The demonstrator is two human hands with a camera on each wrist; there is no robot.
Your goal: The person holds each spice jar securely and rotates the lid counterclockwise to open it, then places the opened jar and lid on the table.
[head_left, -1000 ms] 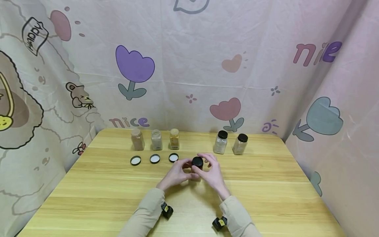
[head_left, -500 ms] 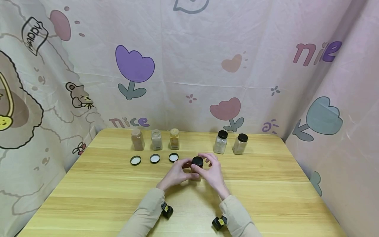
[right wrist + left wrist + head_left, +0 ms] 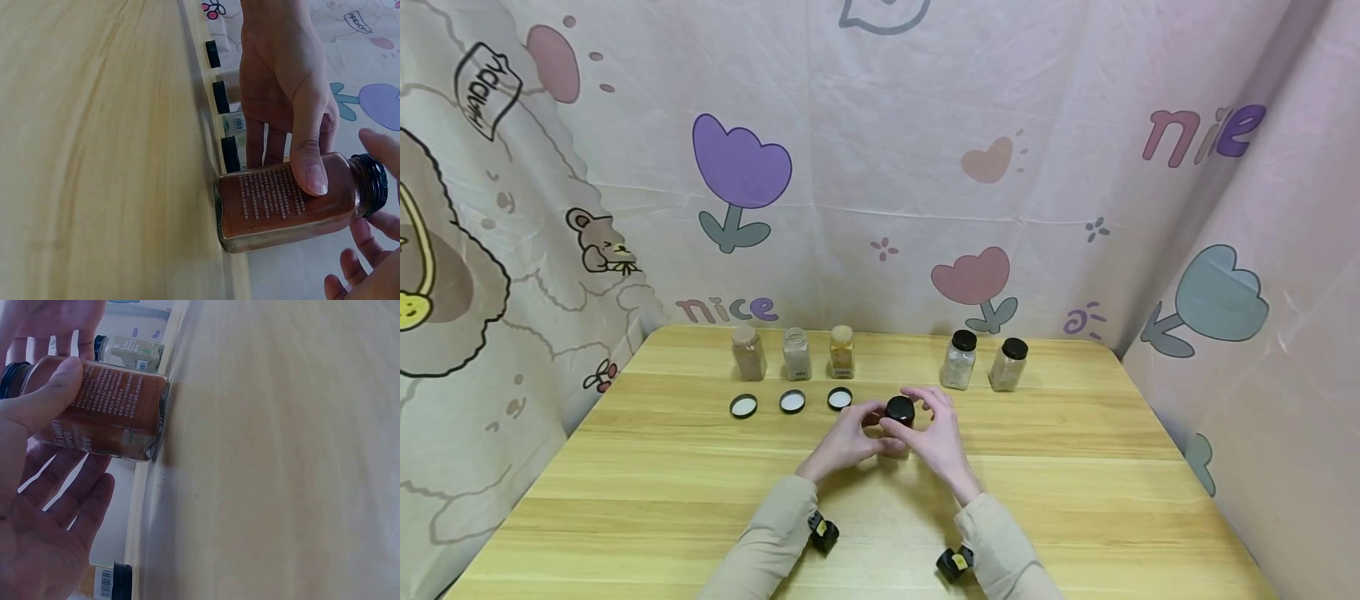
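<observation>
At the middle of the tabletop, the right hand has its thumb nudged slightly left across the black lid versus a second ago; lid still on, so likely mid-turn, direction unclear. Red-brown jar upright between both hands: left hand's fingers grip its body, right fingers curl round the lid.
</observation>
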